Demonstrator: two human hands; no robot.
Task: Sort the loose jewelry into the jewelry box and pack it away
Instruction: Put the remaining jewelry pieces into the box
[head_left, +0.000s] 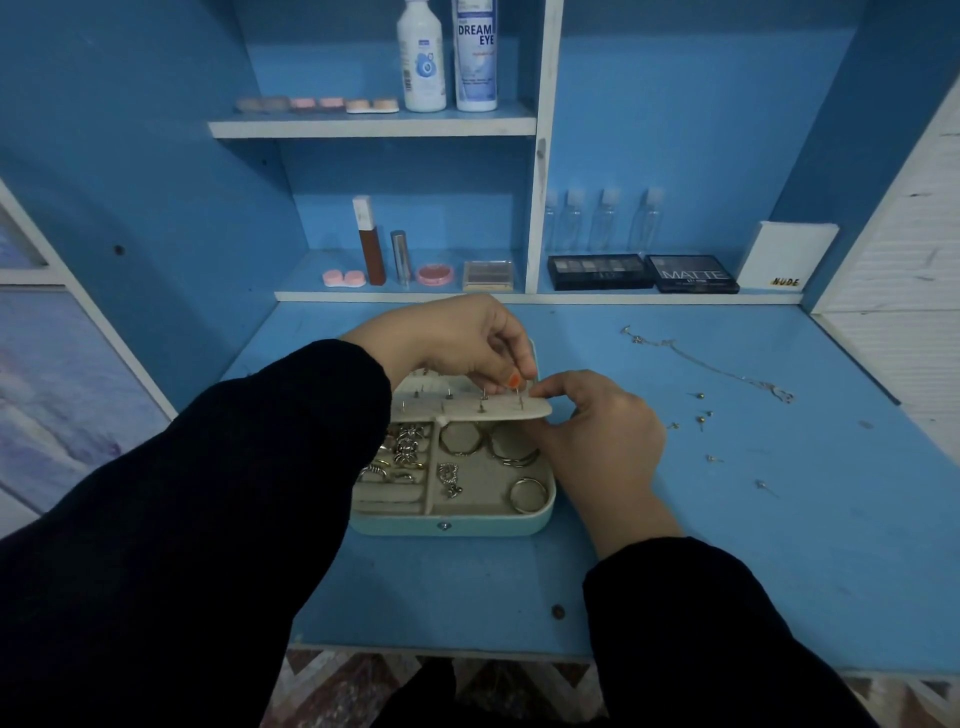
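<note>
An open teal jewelry box (452, 526) lies on the blue desk. Its cream compartments hold rings (400, 457) and hoop bangles (525, 493). A cream earring panel (467, 408), studded with several earring posts, is tilted up over the box. My right hand (597, 441) pinches the panel's right end. My left hand (457, 338) reaches over the box and pinches a small stud at the panel's right end with thumb and forefinger. Loose stud earrings (701, 418) and a thin chain necklace (727, 371) lie on the desk to the right.
Low shelf behind the box carries lens cases (344, 278), a brown tube (371, 244), a pink compact (435, 273) and two dark eyeshadow palettes (644, 271). Clear small bottles (605, 221) and a white card (787, 254) stand behind them. Two solution bottles (449, 54) sit higher up.
</note>
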